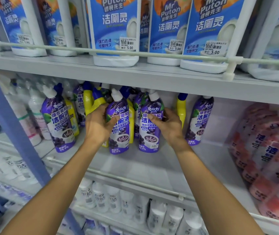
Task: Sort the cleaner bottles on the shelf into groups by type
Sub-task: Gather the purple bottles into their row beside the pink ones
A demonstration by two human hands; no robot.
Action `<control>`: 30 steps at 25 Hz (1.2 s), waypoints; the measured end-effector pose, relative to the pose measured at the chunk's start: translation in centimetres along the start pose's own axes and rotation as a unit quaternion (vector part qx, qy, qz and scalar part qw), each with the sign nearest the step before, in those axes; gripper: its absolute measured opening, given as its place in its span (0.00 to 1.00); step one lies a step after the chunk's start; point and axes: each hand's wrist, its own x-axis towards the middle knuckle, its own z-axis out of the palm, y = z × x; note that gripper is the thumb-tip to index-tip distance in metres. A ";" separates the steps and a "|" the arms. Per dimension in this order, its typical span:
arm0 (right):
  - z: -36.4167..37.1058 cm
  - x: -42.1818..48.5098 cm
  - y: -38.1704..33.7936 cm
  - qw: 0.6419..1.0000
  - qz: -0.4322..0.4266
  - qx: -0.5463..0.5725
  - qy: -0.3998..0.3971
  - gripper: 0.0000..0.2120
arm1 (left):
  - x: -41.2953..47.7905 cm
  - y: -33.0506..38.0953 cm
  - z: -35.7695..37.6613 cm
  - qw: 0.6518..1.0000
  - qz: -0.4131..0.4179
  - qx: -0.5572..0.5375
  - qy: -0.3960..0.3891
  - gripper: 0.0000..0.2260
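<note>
Grouping was in hand: the left hand (99, 127) gripped one purple bottle (120, 141), the right hand (168, 127) a second purple bottle (149, 139), both just in front of the yellow bottles (89, 103); next, by my judgement, they wanted setting together clear of those.

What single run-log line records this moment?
left hand: grips purple white-capped plastic bottle | right hand: grips neighbouring purple white-capped bottle | yellow blue-capped plastic bottles: mixed in behind
</note>
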 end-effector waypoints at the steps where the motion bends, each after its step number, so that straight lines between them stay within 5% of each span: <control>1: 0.2 -0.2 -0.2 1.000 -0.004 0.003 0.008 0.20 | 0.1 0.0 0.0 1.000 -0.002 0.004 0.000 0.23; 8: 0.6 -0.7 -0.3 1.000 -0.006 -0.010 0.013 0.21 | 0.3 -0.9 -0.1 0.998 0.002 0.066 0.018 0.24; 16: -0.5 -1.5 -1.3 1.000 -0.012 0.017 0.007 0.25 | -1.0 0.2 1.8 0.998 -0.059 -0.005 0.009 0.23; 21: -10.4 0.5 -0.9 0.955 -0.029 0.049 0.290 0.21 | -3.4 4.5 2.9 0.977 0.087 0.097 0.169 0.24; 23: -14.2 2.2 -0.3 0.955 0.001 -0.022 0.297 0.30 | -4.8 9.9 6.0 0.971 0.197 0.014 0.132 0.21; 25: -15.9 3.3 0.1 0.967 0.013 -0.077 0.242 0.33 | -4.9 14.7 10.9 0.972 0.223 -0.074 0.004 0.23; 30: -16.7 4.1 1.1 0.995 -0.001 -0.081 0.065 0.23 | 0.0 16.0 21.1 0.988 -0.083 -0.123 -0.046 0.23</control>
